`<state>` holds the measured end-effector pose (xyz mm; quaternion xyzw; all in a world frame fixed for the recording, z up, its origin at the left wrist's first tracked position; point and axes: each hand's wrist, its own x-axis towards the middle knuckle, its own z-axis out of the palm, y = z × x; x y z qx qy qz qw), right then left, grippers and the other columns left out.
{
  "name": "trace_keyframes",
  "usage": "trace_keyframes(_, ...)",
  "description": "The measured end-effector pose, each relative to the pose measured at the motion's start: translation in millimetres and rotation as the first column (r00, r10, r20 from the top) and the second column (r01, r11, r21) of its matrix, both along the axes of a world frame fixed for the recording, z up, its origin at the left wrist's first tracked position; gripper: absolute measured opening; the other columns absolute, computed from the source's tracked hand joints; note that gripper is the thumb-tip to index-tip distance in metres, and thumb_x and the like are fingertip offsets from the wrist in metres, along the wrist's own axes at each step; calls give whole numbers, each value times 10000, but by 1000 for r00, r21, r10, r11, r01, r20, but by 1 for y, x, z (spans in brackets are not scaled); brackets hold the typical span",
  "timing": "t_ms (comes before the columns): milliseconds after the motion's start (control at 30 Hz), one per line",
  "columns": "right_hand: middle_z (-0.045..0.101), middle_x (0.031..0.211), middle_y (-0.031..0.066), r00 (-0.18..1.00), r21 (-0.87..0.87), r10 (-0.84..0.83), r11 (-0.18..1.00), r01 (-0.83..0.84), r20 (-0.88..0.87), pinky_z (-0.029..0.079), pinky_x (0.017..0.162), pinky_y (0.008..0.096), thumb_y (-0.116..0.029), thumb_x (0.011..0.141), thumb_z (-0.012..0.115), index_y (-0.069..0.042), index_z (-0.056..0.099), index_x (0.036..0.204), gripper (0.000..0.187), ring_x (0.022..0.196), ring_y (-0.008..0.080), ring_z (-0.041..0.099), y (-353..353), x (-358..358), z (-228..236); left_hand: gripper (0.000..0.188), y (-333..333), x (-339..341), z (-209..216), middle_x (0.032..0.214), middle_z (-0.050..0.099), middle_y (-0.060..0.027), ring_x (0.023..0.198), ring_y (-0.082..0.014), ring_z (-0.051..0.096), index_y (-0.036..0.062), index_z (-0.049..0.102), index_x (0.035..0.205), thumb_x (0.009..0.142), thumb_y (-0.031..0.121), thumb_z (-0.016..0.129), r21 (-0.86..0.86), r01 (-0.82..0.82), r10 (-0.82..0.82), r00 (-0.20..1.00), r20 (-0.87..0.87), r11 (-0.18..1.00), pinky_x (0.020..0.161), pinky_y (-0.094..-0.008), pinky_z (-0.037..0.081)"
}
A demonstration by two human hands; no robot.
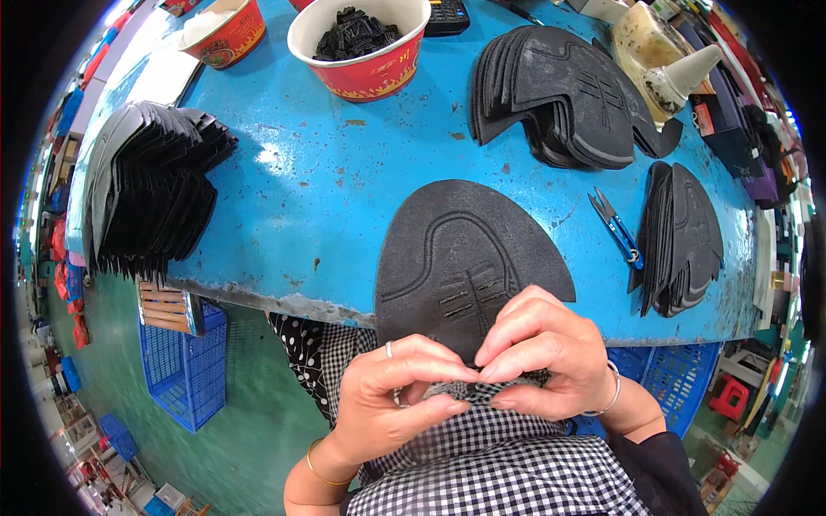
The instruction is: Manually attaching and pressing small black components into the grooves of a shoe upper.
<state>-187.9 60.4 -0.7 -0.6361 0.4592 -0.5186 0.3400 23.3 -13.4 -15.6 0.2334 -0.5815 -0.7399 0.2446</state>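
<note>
Blue, scuffed tabletop (327, 198) fills the upper field, with a green floor and blue crates (185, 365) below its near edge. Centre: a black shoe-upper piece (469, 258), rounded at the far end and stitched with curved lines, lies flat with its near end overhanging the tabletop edge toward the person's lap. Left hand (387, 400) and right hand (538, 353) meet at that near end; each grip is narrow, thumb and forefinger pinched on the edge of the piece (what exactly sits between the fingertips is hidden). The piece looks thin, light and pliable, somewhat grainy and not slippery; it would likely bend if lifted by one corner, so the near edge, taken with both hands, seems the sound place to hold.

Surroundings: a fanned stack of like black pieces (146, 198) at left, another stack (568, 95) at upper right, a third (684, 241) at right. Blue thread snips (615, 228) lie between the centre piece and the right stack. Two red bowls stand at the far side, one (361, 43) holding small black parts, one (225, 33) partly out of view. A glue pot with a cone nozzle (671, 60) stands at upper right.
</note>
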Motion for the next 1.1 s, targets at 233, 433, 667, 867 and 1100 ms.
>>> trace_keyframes(233,668,829,35,991,-29,-30,999,27,-131,459,615,304,-138,749,829,-79,716,920,213,717,184,623,1,2,2,316,0,-6,10,900,728,-65,624,-95,590,75,749,1026,721,25,812,-392,-32,86,989,121,919,511,-214,450)
trace_keyframes(433,664,820,32,988,-17,-19,1000,17,-150,453,619,305,-133,756,819,-76,701,893,190,713,177,620,-2,5,1,324,2,-5,14,879,729,-63,632,-120,641,68,737,1034,718,14,788,-412,-13,116,967,226,911,515,-235,484)
trace_keyframes(667,669,824,43,971,30,-71,996,80,-227,469,635,301,-108,763,809,-70,701,904,182,726,182,631,0,6,7,299,2,-7,13,818,729,-53,618,-141,646,65,729,1006,719,7,788,-644,-24,195,961,195,764,520,-268,501)
trace_keyframes(867,674,817,67,997,302,27,952,-48,75,505,634,313,-45,833,745,-28,704,934,111,724,198,649,0,4,9,253,3,0,13,804,723,-47,557,-87,587,72,728,973,732,27,789,-370,4,85,971,224,929,497,-224,442)
trace_keyframes(1100,684,813,70,989,309,30,948,-74,145,515,616,292,-30,852,724,-16,707,940,91,723,182,656,-2,2,6,219,9,-1,2,754,695,-21,535,-56,549,71,728,941,733,14,770,-79,-31,41,991,126,996,485,-215,413)
